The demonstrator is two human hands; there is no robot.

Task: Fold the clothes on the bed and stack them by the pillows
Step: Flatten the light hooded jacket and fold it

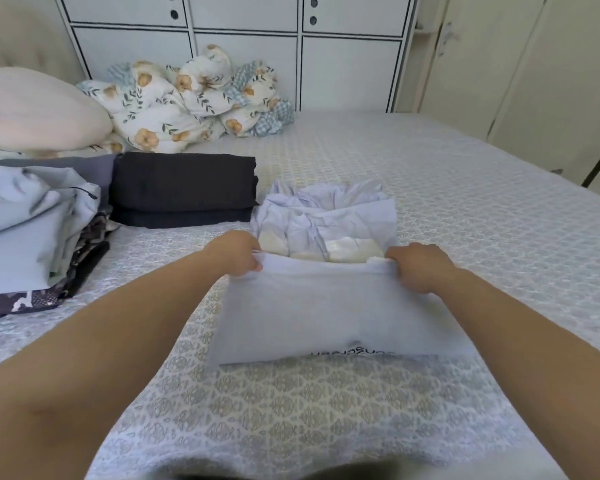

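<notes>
I am pinching with my left hand [238,252] and right hand [420,266] the two corners of the pale lilac cotton garment [312,313] lying mid-bed, probably so the fold lands even; the folded black clothes [182,188] are waiting nearer the cream pillow [39,109].

On the bed [465,209], a garment [312,306] lies in the middle, its far edge held at the left corner by the left hand [238,254] and at the right by the right hand [420,266]. Behind and to the left sits a folded stack [182,188]. Further left lies a heap of clothes [32,230]. Behind that rests a pillow [39,109], with a bunched quilt [187,98] to its right, before the cupboards [243,53].
</notes>
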